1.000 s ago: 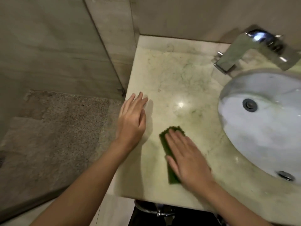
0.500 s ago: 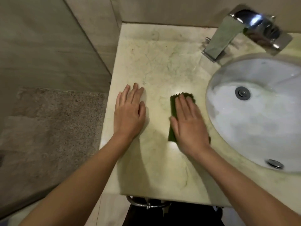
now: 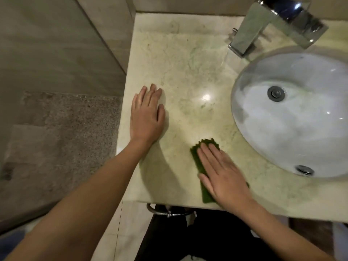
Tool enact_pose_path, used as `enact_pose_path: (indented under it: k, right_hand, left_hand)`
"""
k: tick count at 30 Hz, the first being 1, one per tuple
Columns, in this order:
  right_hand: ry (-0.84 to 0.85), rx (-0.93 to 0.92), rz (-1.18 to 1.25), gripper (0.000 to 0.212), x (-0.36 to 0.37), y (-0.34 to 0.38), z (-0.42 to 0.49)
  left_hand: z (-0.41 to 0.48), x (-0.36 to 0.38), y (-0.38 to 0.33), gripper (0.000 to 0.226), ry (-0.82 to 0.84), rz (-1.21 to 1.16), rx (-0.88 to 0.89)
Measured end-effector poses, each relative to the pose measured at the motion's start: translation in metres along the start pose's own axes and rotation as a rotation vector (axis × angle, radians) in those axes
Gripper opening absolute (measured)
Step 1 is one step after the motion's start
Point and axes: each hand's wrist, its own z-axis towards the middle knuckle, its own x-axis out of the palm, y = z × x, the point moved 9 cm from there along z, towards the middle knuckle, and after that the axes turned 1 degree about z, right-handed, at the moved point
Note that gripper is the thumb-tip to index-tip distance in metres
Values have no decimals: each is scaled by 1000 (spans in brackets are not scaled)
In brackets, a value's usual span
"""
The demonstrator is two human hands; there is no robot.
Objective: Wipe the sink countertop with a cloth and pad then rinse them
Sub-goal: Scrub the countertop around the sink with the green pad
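A green scouring pad lies flat on the pale marble countertop, close to its front edge and left of the basin. My right hand presses down on the pad with straight fingers and covers most of it. My left hand rests flat on the countertop near its left edge, fingers straight, holding nothing. Greenish streaks mark the stone around the pad. No cloth is in view.
A white oval basin with a drain sits at the right. A chrome faucet stands behind it. Tiled walls close the back and left. A metal ring hangs below the counter's front edge. Speckled floor lies at the left.
My right hand has slid the pad from the middle of the counter back toward the front edge. My left hand stays flat in about the same spot.
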Motion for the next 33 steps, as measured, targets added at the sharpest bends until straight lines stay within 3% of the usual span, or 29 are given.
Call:
enact_pose_path:
  k: [3, 5, 6, 8, 10, 11, 13, 15, 18, 21, 23, 27, 30, 33]
  right_hand:
    - [-49, 218, 23, 58, -6, -35, 6]
    - [-140, 375, 74, 58, -13, -16, 36]
    - [-125, 337, 104, 58, -7, 13, 47]
    - [-56, 54, 93, 59, 9, 78, 47]
    - [14, -142, 51, 60, 15, 85, 24]
    - [8, -139, 41, 60, 14, 67, 17]
    - [-39, 40, 45, 58, 4, 34, 22]
    - [-73, 177, 78, 59, 0, 43, 50]
    - [-41, -87, 38, 59, 17, 140, 73]
    - [18, -287, -20, 58, 26, 149, 46]
    - [32, -296, 1, 57, 22, 120, 34]
    - [-54, -81, 48, 59, 9, 125, 80]
    - [14, -313, -5, 60, 25, 173, 66]
    - [71, -416, -11, 59, 24, 122, 22]
  left_hand:
    - [-1, 1, 2, 44, -22, -2, -3]
    - [0, -2, 2, 43, -33, -56, -15]
    - [-1, -5, 2, 41, -44, -131, -26]
    - [-7, -20, 3, 38, -82, -345, -49]
    - [-19, -39, 16, 37, -140, -466, -79]
    - [-27, -48, 25, 35, -155, -459, -74]
    - [-47, -59, 47, 33, -162, -382, -53]
    - [-66, -62, 72, 32, -158, -341, -113]
    - [-82, -63, 88, 31, -174, -341, -221]
    - [-85, -66, 90, 34, -178, -347, -256]
    - [-87, -67, 92, 38, -174, -349, -277]
    - [-91, -67, 96, 36, -175, -353, -306]
    - [-90, -68, 95, 34, -178, -342, -308]
    - [-89, -67, 85, 32, -177, -336, -339]
